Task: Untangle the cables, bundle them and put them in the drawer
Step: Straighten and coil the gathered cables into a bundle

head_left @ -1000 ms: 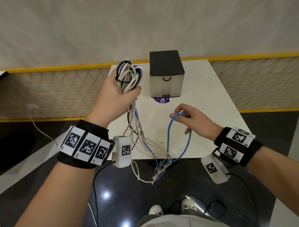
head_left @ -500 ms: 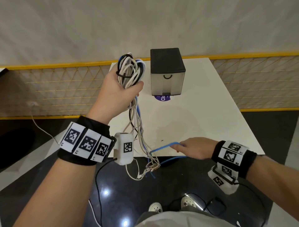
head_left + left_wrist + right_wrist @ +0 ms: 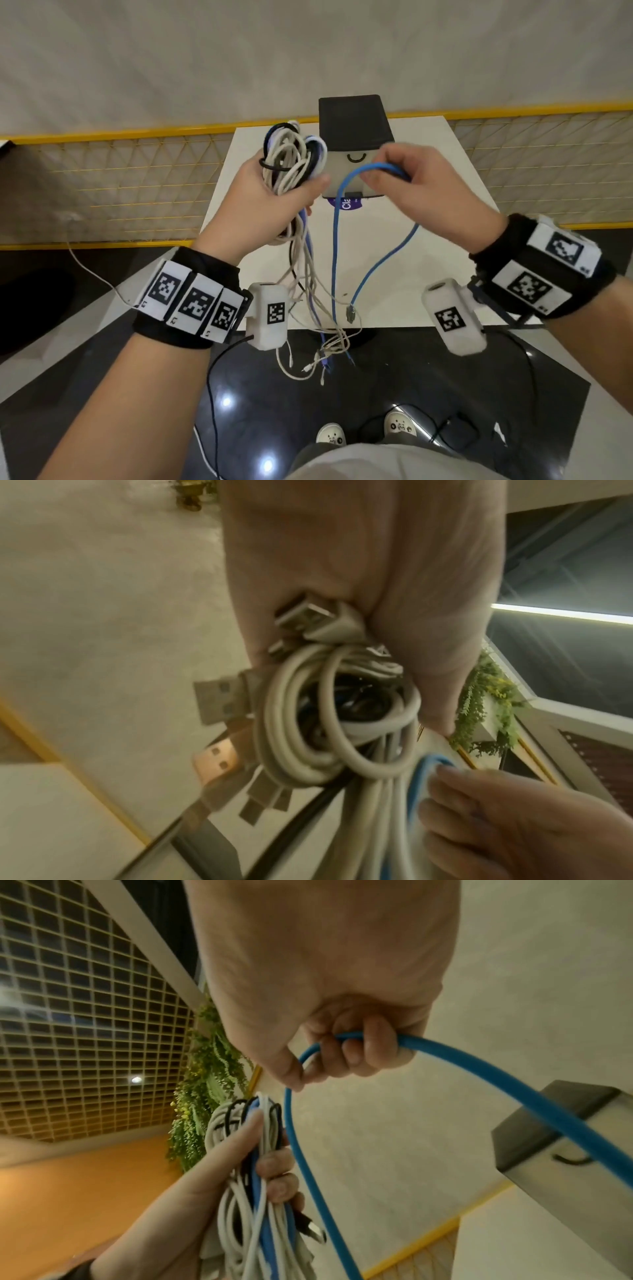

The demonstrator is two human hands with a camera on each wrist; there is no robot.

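Note:
My left hand (image 3: 274, 202) grips a coiled bundle of white, black and blue cables (image 3: 291, 154) held up over the white table (image 3: 428, 219); loose tails hang from it past the table's front edge (image 3: 322, 329). In the left wrist view the white coils (image 3: 329, 723) and several USB plugs (image 3: 219, 699) stick out of the fist. My right hand (image 3: 404, 178) pinches a loop of a blue cable (image 3: 356, 174), right beside the bundle; its plug end (image 3: 350, 313) dangles free. The right wrist view shows fingers curled round the blue cable (image 3: 445, 1064). The small drawer box (image 3: 354, 137) stands behind, drawer closed.
A purple round sticker (image 3: 346, 205) lies under the drawer box. A yellow mesh fence (image 3: 120, 185) runs behind the table. Below are dark glossy floor, my shoes (image 3: 330, 438) and black wrist-camera leads (image 3: 212, 394).
My right hand dropped to the table's front edge to catch the blue cable, then rose with a loop of it up to the bundle. The left hand stayed raised, holding the coils.

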